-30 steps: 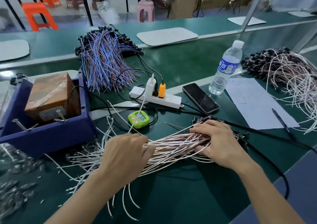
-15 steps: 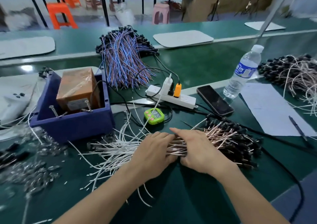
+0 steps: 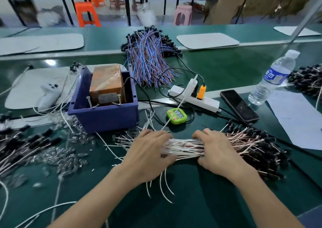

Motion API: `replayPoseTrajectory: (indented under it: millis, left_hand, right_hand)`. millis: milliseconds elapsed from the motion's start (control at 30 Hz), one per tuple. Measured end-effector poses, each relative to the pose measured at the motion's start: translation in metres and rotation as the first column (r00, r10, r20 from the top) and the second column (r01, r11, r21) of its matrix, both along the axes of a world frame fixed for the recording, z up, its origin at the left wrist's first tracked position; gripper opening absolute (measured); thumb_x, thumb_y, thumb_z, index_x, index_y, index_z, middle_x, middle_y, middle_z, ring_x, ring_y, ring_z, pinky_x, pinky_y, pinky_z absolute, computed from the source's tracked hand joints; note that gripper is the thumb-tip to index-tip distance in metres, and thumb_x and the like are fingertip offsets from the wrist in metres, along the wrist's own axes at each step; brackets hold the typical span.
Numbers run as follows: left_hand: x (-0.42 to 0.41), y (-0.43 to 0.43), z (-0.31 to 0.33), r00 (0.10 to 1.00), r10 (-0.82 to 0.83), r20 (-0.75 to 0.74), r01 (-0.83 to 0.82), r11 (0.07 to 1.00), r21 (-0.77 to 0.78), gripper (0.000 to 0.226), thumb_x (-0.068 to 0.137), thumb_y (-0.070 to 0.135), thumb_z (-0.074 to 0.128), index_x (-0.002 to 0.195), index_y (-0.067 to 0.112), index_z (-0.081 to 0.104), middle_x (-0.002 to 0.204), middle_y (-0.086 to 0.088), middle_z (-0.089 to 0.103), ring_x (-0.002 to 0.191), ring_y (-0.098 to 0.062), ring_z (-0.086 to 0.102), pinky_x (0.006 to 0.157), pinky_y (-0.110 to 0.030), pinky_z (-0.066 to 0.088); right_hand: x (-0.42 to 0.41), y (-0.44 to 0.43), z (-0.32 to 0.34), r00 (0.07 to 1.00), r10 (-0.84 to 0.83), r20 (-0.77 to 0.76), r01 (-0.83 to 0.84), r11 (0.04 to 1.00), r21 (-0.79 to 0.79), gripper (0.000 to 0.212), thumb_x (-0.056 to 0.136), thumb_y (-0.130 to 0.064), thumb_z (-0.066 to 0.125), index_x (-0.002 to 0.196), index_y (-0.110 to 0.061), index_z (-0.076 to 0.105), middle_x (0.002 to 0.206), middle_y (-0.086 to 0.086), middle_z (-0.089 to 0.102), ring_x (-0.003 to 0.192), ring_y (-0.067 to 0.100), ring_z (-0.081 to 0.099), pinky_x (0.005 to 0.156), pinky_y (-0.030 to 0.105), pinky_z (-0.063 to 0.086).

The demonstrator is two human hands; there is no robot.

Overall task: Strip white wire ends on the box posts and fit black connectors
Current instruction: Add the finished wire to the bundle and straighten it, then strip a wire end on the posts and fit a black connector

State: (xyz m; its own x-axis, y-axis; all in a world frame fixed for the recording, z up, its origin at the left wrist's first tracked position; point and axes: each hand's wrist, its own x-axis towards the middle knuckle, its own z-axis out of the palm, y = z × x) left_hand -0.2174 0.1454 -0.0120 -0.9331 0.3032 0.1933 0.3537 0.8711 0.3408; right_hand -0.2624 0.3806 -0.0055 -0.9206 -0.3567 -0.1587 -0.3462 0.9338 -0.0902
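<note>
The fingers (image 3: 153,135) of the left hand (image 3: 148,155) curl over the far side of a bundle of white wires (image 3: 184,145), with the thumb closing on the near side. The right hand (image 3: 218,152) grips the same bundle just beside it, in the same way. The bundle lies across the green table (image 3: 191,201), with loose white ends fanning left and black connectors (image 3: 261,152) massed at its right end. Just beyond the left hand stands a blue box (image 3: 104,118) with two metal posts (image 3: 89,102) rising inside. A green timer (image 3: 176,117), power strip (image 3: 209,104), phone (image 3: 239,105) and water bottle (image 3: 273,79) sit farther back.
</note>
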Motion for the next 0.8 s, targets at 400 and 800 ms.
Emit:
replayPoseTrajectory:
  millis: [400, 800]
  left_hand:
    - [0.058, -0.121, 0.033, 0.902, 0.432, 0.020, -0.380, 0.768, 0.516, 0.019, 0.082, 0.045, 0.057, 0.095, 0.043, 0.071, 0.067, 0.018, 0.069, 0.058, -0.009, 0.064, 0.059, -0.033, 0.054]
    - [0.122, -0.279, 0.020, 0.372, 0.928, 0.009, -0.922, 0.368, 0.120, 0.017, 0.084, 0.025, 0.074, 0.094, 0.037, 0.081, 0.092, 0.001, 0.078, 0.089, -0.025, 0.070, 0.077, -0.032, 0.051]
  right_hand:
    - [0.040, -0.178, 0.059, 0.947, 0.281, 0.155, -0.035, 0.572, -0.819, 0.018, 0.085, -0.012, 0.068, 0.087, -0.027, 0.078, 0.079, -0.013, 0.076, 0.073, 0.003, 0.070, 0.068, 0.018, 0.054]
    - [0.048, -0.395, 0.037, 0.798, 0.562, 0.216, -0.355, 0.729, -0.586, 0.051, 0.085, 0.006, 0.049, 0.113, -0.028, 0.075, 0.105, -0.001, 0.077, 0.072, 0.014, 0.067, 0.064, 0.028, 0.058]
